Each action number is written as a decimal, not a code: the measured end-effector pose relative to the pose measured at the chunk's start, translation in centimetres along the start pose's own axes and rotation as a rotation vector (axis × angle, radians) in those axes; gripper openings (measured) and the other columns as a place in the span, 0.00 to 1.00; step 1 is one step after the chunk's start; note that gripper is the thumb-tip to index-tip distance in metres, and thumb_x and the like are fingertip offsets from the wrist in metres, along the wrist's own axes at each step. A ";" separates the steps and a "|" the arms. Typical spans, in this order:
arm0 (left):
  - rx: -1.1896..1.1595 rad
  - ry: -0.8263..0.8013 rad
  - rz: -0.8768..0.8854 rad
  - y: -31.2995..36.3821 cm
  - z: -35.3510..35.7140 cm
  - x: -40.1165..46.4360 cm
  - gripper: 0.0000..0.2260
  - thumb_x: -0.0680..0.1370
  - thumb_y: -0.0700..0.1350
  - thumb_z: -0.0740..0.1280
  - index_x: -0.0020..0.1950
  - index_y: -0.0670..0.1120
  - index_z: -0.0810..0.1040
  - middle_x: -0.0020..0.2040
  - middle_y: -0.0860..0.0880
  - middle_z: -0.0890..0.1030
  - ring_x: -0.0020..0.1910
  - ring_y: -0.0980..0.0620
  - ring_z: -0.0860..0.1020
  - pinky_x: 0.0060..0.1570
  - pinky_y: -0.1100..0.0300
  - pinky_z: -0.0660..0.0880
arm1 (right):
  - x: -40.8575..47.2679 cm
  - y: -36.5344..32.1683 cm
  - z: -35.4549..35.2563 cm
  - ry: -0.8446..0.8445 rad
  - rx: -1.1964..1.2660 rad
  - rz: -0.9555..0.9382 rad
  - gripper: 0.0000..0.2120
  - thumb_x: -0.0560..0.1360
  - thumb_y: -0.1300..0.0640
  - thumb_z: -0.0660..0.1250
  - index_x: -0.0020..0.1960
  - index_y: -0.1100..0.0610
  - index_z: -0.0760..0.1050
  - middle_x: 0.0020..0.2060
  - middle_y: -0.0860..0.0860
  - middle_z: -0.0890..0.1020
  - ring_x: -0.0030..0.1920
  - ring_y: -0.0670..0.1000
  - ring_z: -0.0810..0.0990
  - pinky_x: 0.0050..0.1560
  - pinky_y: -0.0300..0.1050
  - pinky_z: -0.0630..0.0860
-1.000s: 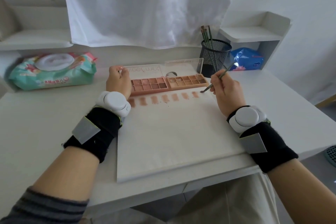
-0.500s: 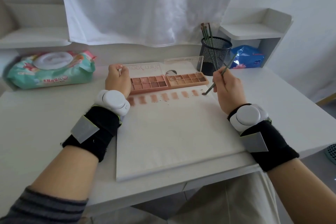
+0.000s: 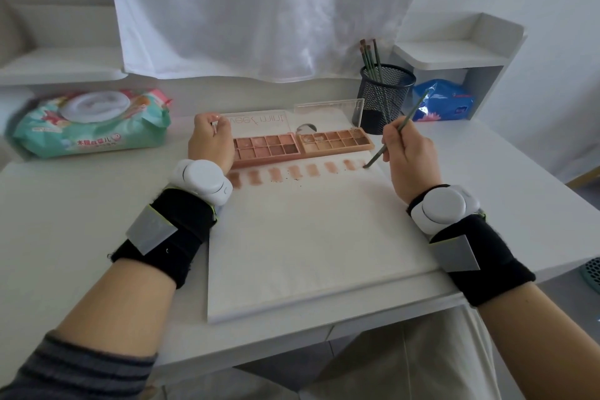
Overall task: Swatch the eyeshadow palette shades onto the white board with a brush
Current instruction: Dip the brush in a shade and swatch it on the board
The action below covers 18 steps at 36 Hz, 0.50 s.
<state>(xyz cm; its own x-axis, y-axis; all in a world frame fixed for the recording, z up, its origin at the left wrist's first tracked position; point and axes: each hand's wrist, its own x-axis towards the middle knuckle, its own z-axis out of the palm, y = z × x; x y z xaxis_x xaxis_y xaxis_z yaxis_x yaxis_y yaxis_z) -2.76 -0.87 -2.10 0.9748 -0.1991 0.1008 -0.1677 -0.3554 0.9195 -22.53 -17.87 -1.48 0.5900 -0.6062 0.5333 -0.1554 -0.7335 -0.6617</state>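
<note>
A pink eyeshadow palette (image 3: 302, 146) lies open along the far edge of the white board (image 3: 311, 237), its clear lid standing up behind it. My left hand (image 3: 210, 143) grips the palette's left end. A row of several brown-pink swatches (image 3: 293, 172) runs across the board just below the palette. My right hand (image 3: 409, 156) pinches a thin green brush (image 3: 394, 135). The brush tip touches the board at the right end of the swatch row.
A black mesh cup (image 3: 384, 97) with several brushes stands behind the palette's right end. A pack of wet wipes (image 3: 94, 122) lies at the back left. A blue bag (image 3: 443, 104) sits under a small white shelf (image 3: 454, 55) at the back right. White cloth hangs behind.
The brush tip has come down from just off the palette's right end onto the board at the right end of the swatch row. My left hand has stayed on the palette.
</note>
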 end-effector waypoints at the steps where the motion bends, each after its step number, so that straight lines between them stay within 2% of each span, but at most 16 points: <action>1: 0.001 0.001 0.000 0.0 0.0 0.0 0.15 0.81 0.46 0.55 0.66 0.43 0.68 0.63 0.44 0.75 0.61 0.43 0.72 0.54 0.60 0.65 | 0.0 0.0 0.0 0.009 0.008 0.005 0.08 0.81 0.59 0.54 0.44 0.58 0.67 0.30 0.49 0.72 0.34 0.56 0.73 0.41 0.53 0.71; 4: -0.003 0.003 -0.001 0.0 0.0 0.0 0.15 0.81 0.46 0.55 0.66 0.43 0.68 0.63 0.44 0.75 0.61 0.43 0.72 0.55 0.60 0.65 | 0.2 0.1 0.1 0.013 0.027 0.023 0.07 0.81 0.59 0.54 0.45 0.57 0.67 0.30 0.45 0.73 0.33 0.49 0.72 0.41 0.51 0.71; 8: -0.006 0.001 0.000 0.0 0.0 0.0 0.15 0.81 0.46 0.55 0.66 0.43 0.68 0.63 0.44 0.74 0.61 0.44 0.72 0.55 0.60 0.65 | 0.2 0.2 0.2 -0.022 0.008 0.018 0.08 0.81 0.58 0.54 0.45 0.57 0.67 0.31 0.51 0.74 0.35 0.58 0.73 0.43 0.58 0.73; 11: -0.008 0.000 -0.003 0.0 0.0 0.0 0.15 0.81 0.46 0.55 0.66 0.43 0.68 0.63 0.44 0.74 0.61 0.44 0.72 0.54 0.60 0.65 | 0.1 0.1 0.1 0.001 0.004 -0.007 0.08 0.81 0.58 0.54 0.44 0.58 0.67 0.30 0.53 0.73 0.35 0.60 0.73 0.42 0.58 0.72; 16: -0.006 -0.004 -0.001 0.1 0.0 -0.1 0.15 0.81 0.46 0.55 0.66 0.43 0.68 0.64 0.44 0.74 0.61 0.44 0.72 0.55 0.60 0.65 | 0.2 0.3 0.2 0.011 0.039 0.024 0.07 0.81 0.58 0.55 0.45 0.56 0.68 0.31 0.46 0.74 0.33 0.47 0.73 0.43 0.52 0.73; 18: -0.004 -0.002 -0.001 0.1 0.0 -0.1 0.15 0.81 0.46 0.55 0.66 0.43 0.68 0.64 0.43 0.74 0.61 0.43 0.72 0.55 0.60 0.65 | 0.3 0.4 0.3 -0.017 0.038 0.023 0.07 0.81 0.58 0.55 0.45 0.56 0.68 0.31 0.46 0.74 0.34 0.46 0.74 0.44 0.53 0.74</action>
<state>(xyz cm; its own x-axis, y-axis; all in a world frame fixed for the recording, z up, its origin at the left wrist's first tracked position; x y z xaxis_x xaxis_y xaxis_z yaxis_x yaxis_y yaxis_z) -2.82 -0.85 -2.02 0.9746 -0.2003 0.0998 -0.1666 -0.3520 0.9211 -22.21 -18.22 -1.74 0.6004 -0.6171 0.5086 -0.1392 -0.7070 -0.6934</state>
